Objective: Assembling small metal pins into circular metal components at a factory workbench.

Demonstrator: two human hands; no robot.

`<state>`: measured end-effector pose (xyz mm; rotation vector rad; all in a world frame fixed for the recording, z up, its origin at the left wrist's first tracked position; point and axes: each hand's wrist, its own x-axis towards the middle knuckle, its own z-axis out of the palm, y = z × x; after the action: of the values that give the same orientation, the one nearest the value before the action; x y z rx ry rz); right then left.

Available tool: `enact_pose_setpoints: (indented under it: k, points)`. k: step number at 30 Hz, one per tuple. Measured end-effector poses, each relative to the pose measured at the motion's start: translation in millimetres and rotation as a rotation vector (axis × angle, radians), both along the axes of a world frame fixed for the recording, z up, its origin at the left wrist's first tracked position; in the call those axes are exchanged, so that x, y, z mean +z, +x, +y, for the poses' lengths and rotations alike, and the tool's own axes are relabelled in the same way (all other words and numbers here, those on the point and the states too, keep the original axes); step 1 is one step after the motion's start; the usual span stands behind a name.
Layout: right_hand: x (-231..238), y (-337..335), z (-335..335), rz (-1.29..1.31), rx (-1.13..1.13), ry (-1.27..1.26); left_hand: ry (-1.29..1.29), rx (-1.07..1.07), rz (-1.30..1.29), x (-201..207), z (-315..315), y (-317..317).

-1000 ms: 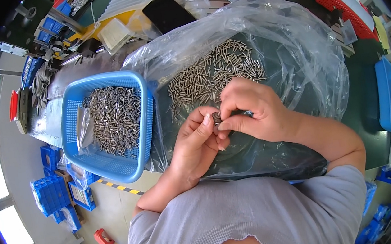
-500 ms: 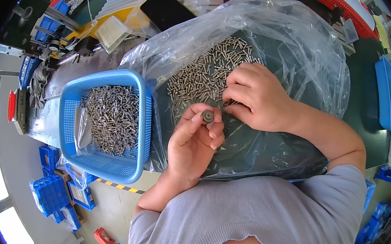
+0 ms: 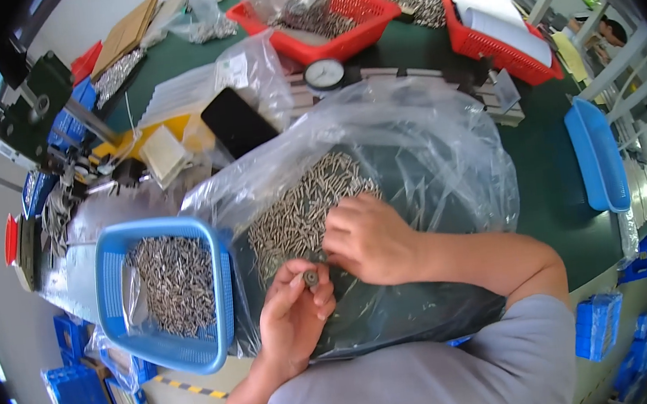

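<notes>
My left hand (image 3: 288, 316) pinches a small round knurled metal piece with a hole in its face (image 3: 311, 278) between thumb and fingers. Right beside it is my right hand (image 3: 375, 242), its fingers bent and drawn together at the lower edge of a heap of small metal pins (image 3: 293, 217). Whatever sits in those fingertips is hidden. The pins lie spread on a clear plastic bag (image 3: 448, 189) over the green table. To the left stands a light blue basket (image 3: 224, 307), holding many similar, darker pins (image 3: 174, 285) and a plastic-wrapped slip.
Behind the bag lie a black phone (image 3: 239, 122) and a dial gauge (image 3: 323, 74). Two red baskets (image 3: 358, 44) stand at the back, one with papers (image 3: 493, 11). A blue tray (image 3: 596, 157) sits at the right edge, a metal stand (image 3: 37, 106) at far left.
My view has tilted up, so the table sits lower and more of its back shows. The left hand keeps the round piece; the right hand's fingers have drawn closer together beside it.
</notes>
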<state>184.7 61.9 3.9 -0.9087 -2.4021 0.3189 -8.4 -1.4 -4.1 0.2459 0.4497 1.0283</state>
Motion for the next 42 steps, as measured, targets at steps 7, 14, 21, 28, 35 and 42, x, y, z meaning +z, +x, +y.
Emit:
enact_pose_setpoints:
  k: [7,14,21,28,35,42]
  points:
    - [12,3,-3,0.074,-0.023,0.001,0.027,-0.011,0.009,2,2,3]
    - [19,3,-10,0.530,0.158,-0.654,0.035,-0.020,0.124,2,-1,3]
    - [13,0,-8,0.549,0.205,-0.729,0.040,-0.027,0.147,-2,-3,1]
    - [19,4,-3,0.649,0.146,-0.970,0.034,-0.057,0.104,4,7,6]
    - [14,-1,-4,0.704,0.151,-0.968,0.020,-0.057,0.120,4,6,4]
    - [16,-3,-9,0.624,0.149,-0.826,-0.018,-0.061,0.131,6,2,2]
